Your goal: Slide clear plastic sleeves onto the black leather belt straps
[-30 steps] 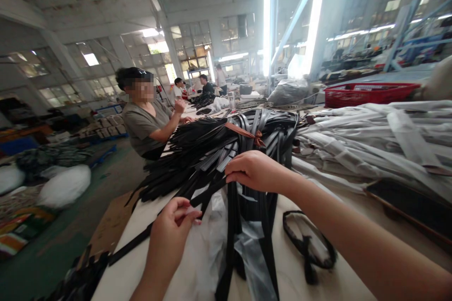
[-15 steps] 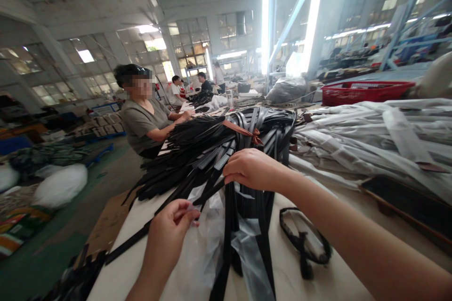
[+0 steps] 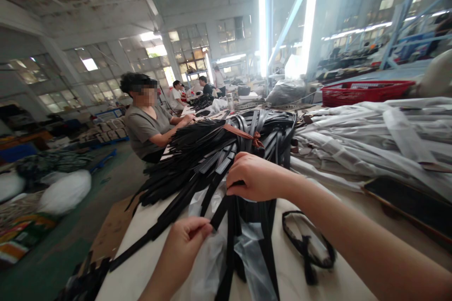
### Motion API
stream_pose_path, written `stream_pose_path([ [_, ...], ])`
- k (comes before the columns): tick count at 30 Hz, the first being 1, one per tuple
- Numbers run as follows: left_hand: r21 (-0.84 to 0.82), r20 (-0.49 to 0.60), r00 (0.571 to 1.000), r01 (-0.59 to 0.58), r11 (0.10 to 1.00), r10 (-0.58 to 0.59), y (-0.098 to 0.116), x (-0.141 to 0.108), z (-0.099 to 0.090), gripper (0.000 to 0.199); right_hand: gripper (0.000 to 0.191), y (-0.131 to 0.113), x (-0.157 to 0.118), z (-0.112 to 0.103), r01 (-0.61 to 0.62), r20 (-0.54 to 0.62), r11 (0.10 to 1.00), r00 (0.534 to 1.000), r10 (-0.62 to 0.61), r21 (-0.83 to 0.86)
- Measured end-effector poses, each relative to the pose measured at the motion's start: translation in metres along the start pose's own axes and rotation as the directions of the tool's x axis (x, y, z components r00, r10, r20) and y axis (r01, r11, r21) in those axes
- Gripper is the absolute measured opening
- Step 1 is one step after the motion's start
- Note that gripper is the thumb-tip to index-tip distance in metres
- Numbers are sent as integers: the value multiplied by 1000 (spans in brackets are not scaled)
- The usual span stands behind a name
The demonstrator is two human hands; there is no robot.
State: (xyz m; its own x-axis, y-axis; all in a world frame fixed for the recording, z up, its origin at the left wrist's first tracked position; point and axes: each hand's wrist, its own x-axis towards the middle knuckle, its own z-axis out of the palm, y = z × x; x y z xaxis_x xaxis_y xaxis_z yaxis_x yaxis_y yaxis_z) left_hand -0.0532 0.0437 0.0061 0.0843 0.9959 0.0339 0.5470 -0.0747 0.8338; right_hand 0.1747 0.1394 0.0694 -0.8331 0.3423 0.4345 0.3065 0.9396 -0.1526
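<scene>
Between my two hands runs a short stretch of a black strap (image 3: 220, 212). My left hand (image 3: 189, 240) pinches its lower end between thumb and fingers. Higher up and to the right, my right hand (image 3: 256, 176) is closed around the same strap. Just beyond lies a large bundle of black straps (image 3: 197, 143), bound with a brown tie (image 3: 243, 133). Several straps from it hang down toward me over the pale table (image 3: 141, 254). Clear plastic sleeves (image 3: 208, 256) lie under and beside my hands.
Right of my forearm lies a looped black band (image 3: 307, 244). White-wrapped strips (image 3: 353, 146) are heaped on the right, with a red basket (image 3: 367, 93) behind them. A co-worker (image 3: 146, 122) stands at the table's left side. A dark board (image 3: 409, 204) rests at the right.
My left hand has moved right and slightly down, off the plastic, and now pinches the strap's end. My right hand stays near its place, gripping the strap. The view has shifted slightly.
</scene>
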Motion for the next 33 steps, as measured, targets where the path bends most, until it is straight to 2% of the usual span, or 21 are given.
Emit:
stream_pose_path([
  [4,-230,56,993,112,967,-102,1,-2,8,33,8,-9,3,9,31,-18,996,999,-30,86],
  [7,-341,72,976,216,915,-203,2,-2,10,37,8,-14,6,15,41,-11,992,999,-40,119],
  [10,-431,108,968,251,867,-226,5,-2,10,41,10,-13,6,14,20,-1,994,1000,-20,110],
  [15,-610,287,922,384,693,-259,8,-6,6,42,10,1,2,9,-34,27,992,999,31,121],
  [17,-658,310,926,372,654,-215,9,-8,4,46,10,3,1,8,-43,25,992,999,41,122],
  [20,-702,335,937,315,639,-93,9,-10,2,50,11,3,0,7,-40,32,988,999,36,150],
  [22,-704,357,932,310,639,-60,8,-10,3,49,11,0,1,6,-30,47,982,999,22,185],
  [28,-670,384,922,309,675,-40,11,-10,11,35,9,-14,6,17,13,75,973,997,-31,231],
  [33,-704,338,940,290,648,-53,12,-10,13,50,16,-24,11,43,70,104,946,989,-108,316],
])
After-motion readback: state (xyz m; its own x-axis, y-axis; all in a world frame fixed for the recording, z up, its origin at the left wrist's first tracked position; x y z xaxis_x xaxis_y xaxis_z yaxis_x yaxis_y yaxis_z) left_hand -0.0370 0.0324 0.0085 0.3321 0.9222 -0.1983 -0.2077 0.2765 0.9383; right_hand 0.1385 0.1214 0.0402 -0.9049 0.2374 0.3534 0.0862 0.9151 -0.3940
